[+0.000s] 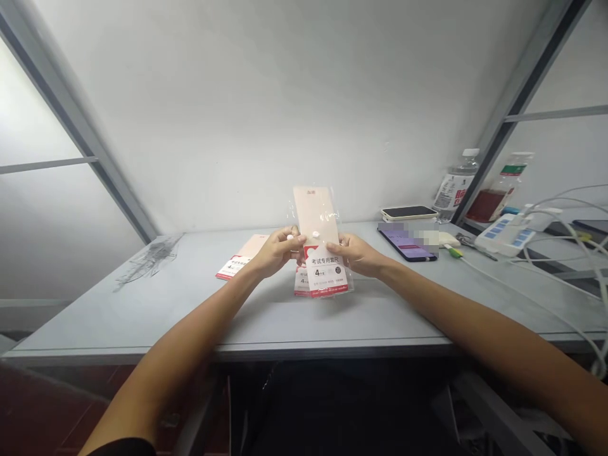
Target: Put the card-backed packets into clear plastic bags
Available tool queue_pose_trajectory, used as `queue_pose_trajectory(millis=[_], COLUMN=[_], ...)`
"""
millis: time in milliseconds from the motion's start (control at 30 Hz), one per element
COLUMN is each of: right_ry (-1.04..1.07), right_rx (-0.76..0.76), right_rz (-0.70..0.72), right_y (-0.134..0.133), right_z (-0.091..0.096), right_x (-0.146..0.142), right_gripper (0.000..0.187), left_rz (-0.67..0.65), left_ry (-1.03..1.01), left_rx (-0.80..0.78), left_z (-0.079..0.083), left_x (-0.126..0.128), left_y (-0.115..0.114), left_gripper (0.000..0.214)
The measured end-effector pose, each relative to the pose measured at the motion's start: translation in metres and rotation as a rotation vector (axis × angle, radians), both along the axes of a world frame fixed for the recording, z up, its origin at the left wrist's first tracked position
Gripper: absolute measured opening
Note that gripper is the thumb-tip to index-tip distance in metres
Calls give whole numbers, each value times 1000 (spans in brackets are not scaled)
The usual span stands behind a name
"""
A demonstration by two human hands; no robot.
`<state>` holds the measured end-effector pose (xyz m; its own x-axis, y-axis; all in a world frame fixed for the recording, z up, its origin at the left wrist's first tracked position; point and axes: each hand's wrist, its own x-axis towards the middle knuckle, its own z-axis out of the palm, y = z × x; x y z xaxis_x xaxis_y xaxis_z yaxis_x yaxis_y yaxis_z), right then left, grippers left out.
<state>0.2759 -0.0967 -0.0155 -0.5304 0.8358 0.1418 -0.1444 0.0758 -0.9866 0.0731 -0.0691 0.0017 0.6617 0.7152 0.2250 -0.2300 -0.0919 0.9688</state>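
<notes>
Both hands hold a clear plastic ruler set pouch (327,263) upright above the desk, its pale pink insert and red-and-white label facing me. My left hand (280,249) is closed at the pouch's left edge, thumb on the front, with a white snap button beside the thumb. From the right, my right hand (354,254) pinches the pouch with its thumb over the label. Behind the held pouch shows part of a second pouch (300,283); whether it is held or lies on the desk I cannot tell. Left of my left hand, another similar pouch (232,266) lies on the desk.
On the grey desk (332,329) to the right lie a lit phone (403,244), a second phone (409,213) and a white power strip (508,233) with loose cables. A water bottle (458,183) and a bottle of red-brown liquid (498,190) stand behind them.
</notes>
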Motion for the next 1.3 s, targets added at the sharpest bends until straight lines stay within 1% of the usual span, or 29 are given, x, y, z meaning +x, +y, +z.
queue_pose_trajectory(millis=[133, 300, 367, 500, 600, 833, 1033, 1167, 1300], right_ry=[14, -114, -155, -182, -171, -158, -126, -147, -205], right_rx=[-32, -39, -59, -76, -62, -37, -26, 51, 138], right_rz=[-19, -127, -145, -76, -37, -40, -131, -203, -265], right_y=[0, 4, 5, 6, 5, 8, 8, 8, 10], right_z=[-1, -2, -3, -4, -4, -8, -8, -8, -8], right_x=[0, 0, 0, -2, -3, -1, -2, -1, 1], right_gripper=[40, 39, 38, 39, 40, 47, 47, 49, 54], left_rz=[0, 11, 1, -18, 6, 43, 173, 286, 420], left_ry=[-2, -2, -20, -25, 4, 32, 173, 317, 429], left_rx=[19, 61, 67, 69, 47, 50, 125, 225, 335], left_z=[1, 4, 6, 6, 4, 1, 1, 1, -4], left_x=[1, 0, -1, -1, 0, 1, -3, -5, -3], left_y=[-2, -4, -5, -7, -7, 0, 5, 4, 4], left_gripper=[38, 38, 38, 41, 44, 42, 43, 40, 36])
